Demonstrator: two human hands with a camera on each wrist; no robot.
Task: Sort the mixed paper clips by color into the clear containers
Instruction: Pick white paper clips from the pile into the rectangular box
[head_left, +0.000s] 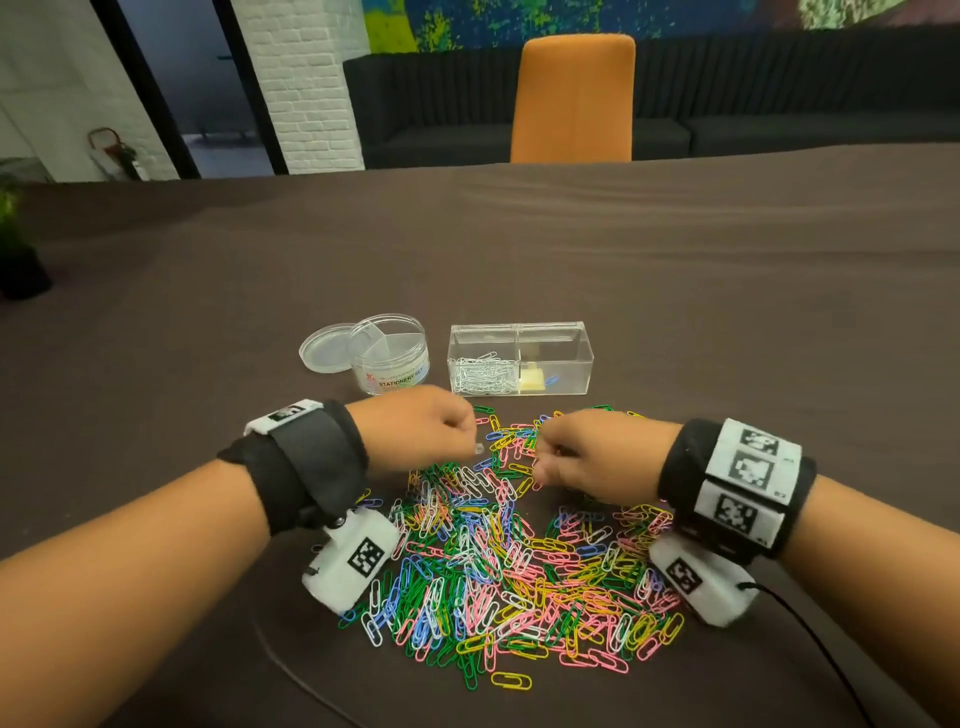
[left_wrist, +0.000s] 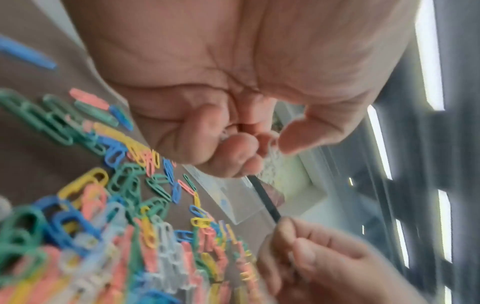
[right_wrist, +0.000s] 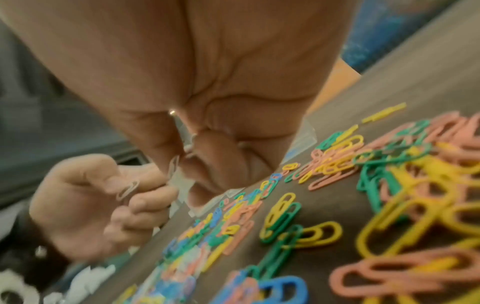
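A heap of mixed paper clips (head_left: 519, 551) in green, pink, yellow, blue and white lies on the dark table. My left hand (head_left: 465, 436) hovers over the heap's far edge with its fingers curled round white paper clips (left_wrist: 270, 166); one white clip (right_wrist: 127, 190) shows against its fingers in the right wrist view. My right hand (head_left: 540, 460) is just to the right, and its thumb and fingers pinch a white clip (right_wrist: 174, 164). Behind the hands stands a clear two-compartment box (head_left: 584, 358). Its left half holds white clips (head_left: 483, 374); its right half holds a blue clip (head_left: 552, 381).
A round clear jar (head_left: 389, 358) labelled "stationery set" stands left of the box, with its lid (head_left: 324, 348) lying beside it. A pale yellow block (head_left: 532, 379) sits in the box's right half. An orange chair (head_left: 574, 98) stands at the far table edge. A black cable (head_left: 810, 629) runs from my right wrist.
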